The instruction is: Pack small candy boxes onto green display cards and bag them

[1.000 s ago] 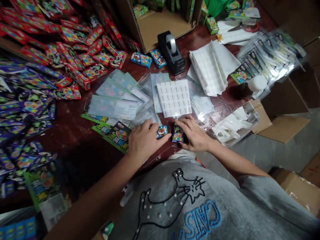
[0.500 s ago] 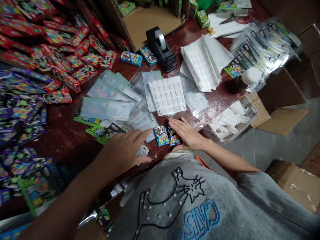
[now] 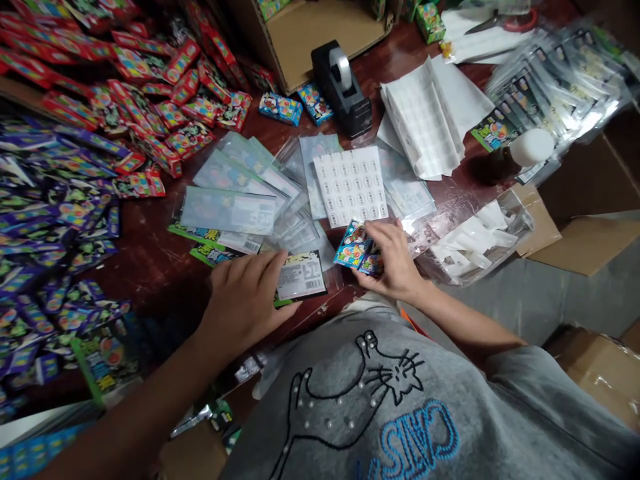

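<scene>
My right hand (image 3: 393, 263) is closed around two small printed boxes side by side, near the table's front edge. The left one is a blue box (image 3: 351, 245); the other is a dark purple-blue box (image 3: 373, 262), partly covered by my fingers. My left hand (image 3: 247, 293) lies over a flat printed bag (image 3: 303, 275) with a white barcode label, fingers stretched and thumb apart. Beyond the hands lies a sheet of round stickers (image 3: 353, 187) on clear bags. More flat clear bags (image 3: 227, 210) fan out to its left.
Heaps of red boxes (image 3: 185, 80) and purple boxes (image 3: 55, 213) fill the left. A black tape dispenser (image 3: 345, 97) stands in front of a carton (image 3: 310, 37). At right are a white-capped bottle (image 3: 530, 148), a clear tray of white pieces (image 3: 475, 247) and scissors (image 3: 520, 21).
My right hand has closed around the two boxes, which are now tilted and turned. My left hand has moved back slightly over the labelled bag. The view has shifted a little.
</scene>
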Action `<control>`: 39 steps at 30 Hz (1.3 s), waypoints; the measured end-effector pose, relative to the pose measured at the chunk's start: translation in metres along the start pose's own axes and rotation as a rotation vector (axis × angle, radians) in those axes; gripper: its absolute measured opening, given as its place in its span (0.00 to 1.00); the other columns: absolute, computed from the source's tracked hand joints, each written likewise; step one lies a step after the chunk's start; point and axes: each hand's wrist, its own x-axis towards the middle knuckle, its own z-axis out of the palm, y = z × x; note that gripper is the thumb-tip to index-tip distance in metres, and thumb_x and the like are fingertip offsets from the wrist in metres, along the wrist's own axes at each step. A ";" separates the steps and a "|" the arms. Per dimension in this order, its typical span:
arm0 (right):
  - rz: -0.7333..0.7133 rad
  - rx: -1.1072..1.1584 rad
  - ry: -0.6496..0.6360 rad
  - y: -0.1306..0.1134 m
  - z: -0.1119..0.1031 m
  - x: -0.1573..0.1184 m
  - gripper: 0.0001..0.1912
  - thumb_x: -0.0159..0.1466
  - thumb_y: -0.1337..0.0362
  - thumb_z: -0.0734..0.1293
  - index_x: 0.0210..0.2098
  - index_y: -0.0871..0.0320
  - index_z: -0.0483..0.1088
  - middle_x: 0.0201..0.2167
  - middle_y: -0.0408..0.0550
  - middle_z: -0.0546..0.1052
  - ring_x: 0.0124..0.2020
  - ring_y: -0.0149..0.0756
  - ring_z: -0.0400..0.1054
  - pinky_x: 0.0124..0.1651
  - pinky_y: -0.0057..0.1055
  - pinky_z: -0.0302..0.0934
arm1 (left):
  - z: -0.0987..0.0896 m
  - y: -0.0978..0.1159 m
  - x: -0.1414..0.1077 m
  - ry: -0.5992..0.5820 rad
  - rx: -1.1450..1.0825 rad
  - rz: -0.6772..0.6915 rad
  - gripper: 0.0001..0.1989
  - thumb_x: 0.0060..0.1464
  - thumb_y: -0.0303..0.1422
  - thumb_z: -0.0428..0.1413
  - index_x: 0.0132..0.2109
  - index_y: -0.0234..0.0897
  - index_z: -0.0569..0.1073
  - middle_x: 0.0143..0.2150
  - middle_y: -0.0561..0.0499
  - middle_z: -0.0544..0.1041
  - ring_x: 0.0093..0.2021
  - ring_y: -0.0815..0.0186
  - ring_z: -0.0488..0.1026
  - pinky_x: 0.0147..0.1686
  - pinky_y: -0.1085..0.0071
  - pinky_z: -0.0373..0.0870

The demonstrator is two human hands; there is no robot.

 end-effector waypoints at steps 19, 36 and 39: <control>-0.064 0.084 -0.419 0.026 -0.014 -0.007 0.55 0.68 0.33 0.69 0.81 0.57 0.49 0.69 0.63 0.73 0.72 0.59 0.65 0.82 0.71 0.24 | 0.047 -0.008 0.016 -0.039 -0.149 0.093 0.45 0.58 0.46 0.67 0.76 0.35 0.62 0.64 0.33 0.76 0.62 0.37 0.72 0.61 0.45 0.67; -0.086 0.238 -0.430 0.037 -0.007 0.005 0.49 0.70 0.42 0.72 0.79 0.56 0.52 0.68 0.62 0.75 0.71 0.55 0.67 0.82 0.71 0.33 | 0.049 -0.003 0.026 -0.033 -0.292 0.091 0.40 0.60 0.43 0.66 0.74 0.38 0.65 0.65 0.35 0.76 0.64 0.41 0.70 0.66 0.46 0.66; -0.083 0.218 -0.418 0.035 -0.009 0.006 0.48 0.71 0.41 0.71 0.80 0.56 0.52 0.66 0.61 0.76 0.70 0.54 0.68 0.82 0.69 0.36 | 0.050 -0.004 0.026 -0.035 -0.311 0.070 0.41 0.58 0.42 0.66 0.75 0.40 0.65 0.65 0.35 0.75 0.64 0.41 0.71 0.65 0.46 0.66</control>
